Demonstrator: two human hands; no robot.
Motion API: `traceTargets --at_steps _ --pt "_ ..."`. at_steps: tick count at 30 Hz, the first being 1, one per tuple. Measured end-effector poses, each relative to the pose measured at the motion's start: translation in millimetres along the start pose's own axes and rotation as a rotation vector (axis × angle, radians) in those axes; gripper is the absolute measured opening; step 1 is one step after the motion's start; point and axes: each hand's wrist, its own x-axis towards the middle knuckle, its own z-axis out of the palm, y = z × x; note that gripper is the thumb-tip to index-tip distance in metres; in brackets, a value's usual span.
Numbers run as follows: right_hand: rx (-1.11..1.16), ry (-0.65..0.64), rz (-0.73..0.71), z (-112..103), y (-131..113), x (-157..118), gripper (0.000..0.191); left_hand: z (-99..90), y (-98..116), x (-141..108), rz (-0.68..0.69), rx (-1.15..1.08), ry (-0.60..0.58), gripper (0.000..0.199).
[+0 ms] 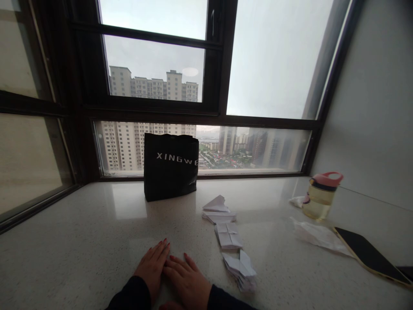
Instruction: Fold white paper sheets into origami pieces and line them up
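My left hand (pixel 152 267) lies flat on the speckled white counter (pixel 80 249), fingers stretched forward. Beside it, and touching it at the fingers, my right hand (pixel 187 277) rests palm down with its fingers extended. Neither hand shows anything held. To the right of my right hand is a pile of folded white papers (pixel 240 269). Beyond that pile lies a squarish folded paper stack (pixel 228 234) with crossing creases. Farther back, pointed folded papers (pixel 217 209) lie one against another.
A black bag (pixel 171 172) with white lettering stands by the window. On the right are a bottle with a pink lid (pixel 319 196), a crumpled clear wrapper (pixel 319 237) and a dark-screened phone (pixel 371 254). Dark window frames (pixel 206 120) border the counter's back.
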Motion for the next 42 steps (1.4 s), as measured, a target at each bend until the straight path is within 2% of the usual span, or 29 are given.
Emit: traceTargets --at_steps 9,18,23,31,36,42 --pt "0.038 -0.008 0.014 0.5 0.2 0.2 0.055 -7.7 5.2 -1.7 -0.027 0.057 -0.069 0.060" --pt "0.081 -0.043 0.032 0.0 -0.2 1.8 0.056 -40.5 21.3 -3.2 -0.115 0.043 -0.251 0.059" --pt "0.082 -0.034 0.029 0.1 0.4 2.2 0.055 -51.9 25.6 -2.4 -0.121 0.047 -0.299 0.058" --pt "0.037 -0.012 0.018 4.8 1.9 1.8 0.055 -54.8 26.7 -2.6 -0.125 0.038 -0.328 0.059" --pt "-0.011 0.011 -0.005 5.0 3.2 1.7 0.053 -54.0 25.6 -2.1 -0.119 0.022 -0.306 0.058" --pt "0.029 -0.013 0.012 4.8 3.4 1.8 0.055 -53.6 25.5 -1.1 -0.116 0.041 -0.311 0.059"
